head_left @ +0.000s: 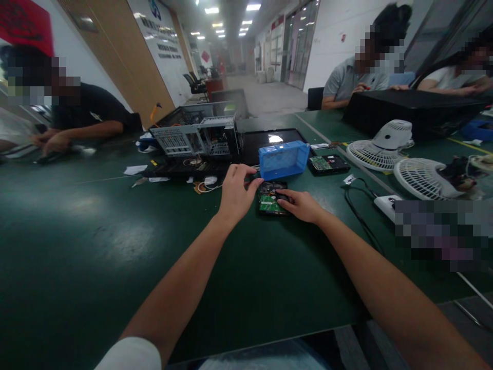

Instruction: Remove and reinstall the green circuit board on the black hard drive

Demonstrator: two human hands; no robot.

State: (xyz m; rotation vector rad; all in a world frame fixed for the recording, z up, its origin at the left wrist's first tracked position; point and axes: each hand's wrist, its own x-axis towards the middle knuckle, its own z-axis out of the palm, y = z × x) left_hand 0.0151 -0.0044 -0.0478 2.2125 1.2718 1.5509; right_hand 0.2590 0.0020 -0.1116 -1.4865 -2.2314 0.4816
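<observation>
Head view: the hard drive [268,203] is lying flat on the green table [185,308], straight ahead of the person, with its circuit board facing up. The right hand [304,205] comes in from the right with thumb and fingertips on the drive's right half, so my guess is it's there to steady the thing. The gap between thumb and finger is narrow, but I can't tell if anything small is pinched in it.

The left hand [235,192] is just above the drive's far left corner, right by the blue bin [284,160]. Thumb and index are almost together; could be gripping something thin, could be nothing, honestly can't tell. The bin sits right behind the drive, probably just to be handy for both hands. A second drive [329,164] is parked farther right, sort of out of the way.

Hard to make out: the right fingers cover part of the board, and what's inside the bin is a blur. The open computer case [192,136] at far left is a jumble inside, and something near the power strip [386,205] on the right is pixelated out.
</observation>
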